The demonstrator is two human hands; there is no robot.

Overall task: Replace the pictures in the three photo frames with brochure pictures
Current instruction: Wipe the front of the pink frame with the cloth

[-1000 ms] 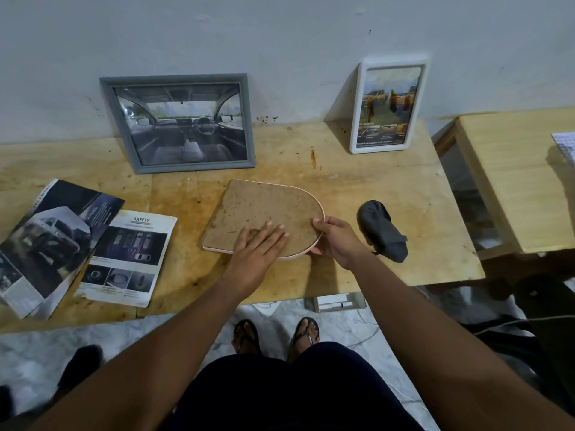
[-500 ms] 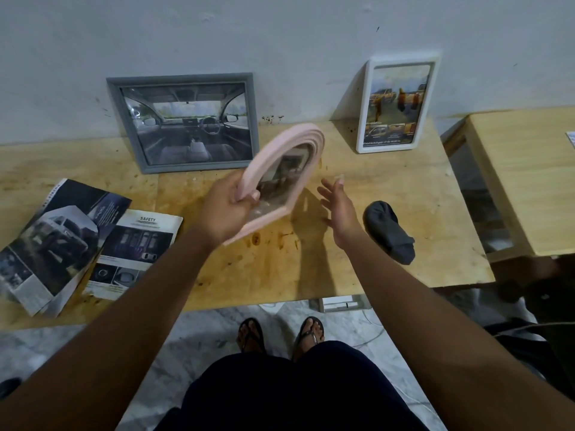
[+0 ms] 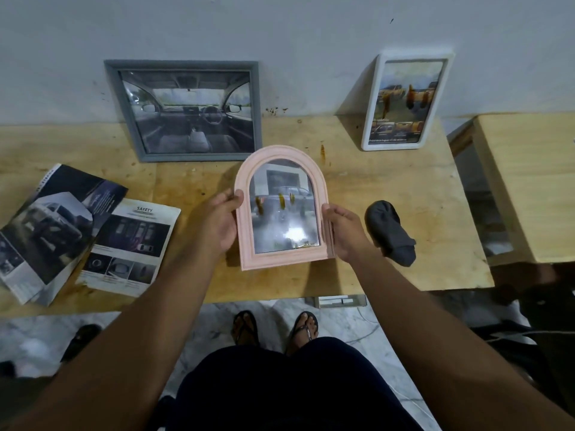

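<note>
I hold a pink arched photo frame [image 3: 281, 209] upright above the wooden table [image 3: 389, 213], its glass facing me with a car picture inside. My left hand [image 3: 219, 222] grips its left edge with the thumb on the front. My right hand [image 3: 343, 230] grips its right edge. A grey rectangular frame [image 3: 186, 110] with a car-interior picture leans on the wall at the back left. A white frame [image 3: 406, 101] with a picture of yellow cars leans at the back right. Brochure pages [image 3: 130, 244] and a folded brochure [image 3: 49, 228] lie on the left.
A dark grey cloth [image 3: 392, 233] lies on the table just right of my right hand. A second wooden table [image 3: 535, 181] stands to the right across a gap. My sandalled feet [image 3: 275, 328] are below the table's front edge.
The pink frame lay face down under both hands. My left hand lifted and turned it over, and now both hands hold it upright facing me.
</note>
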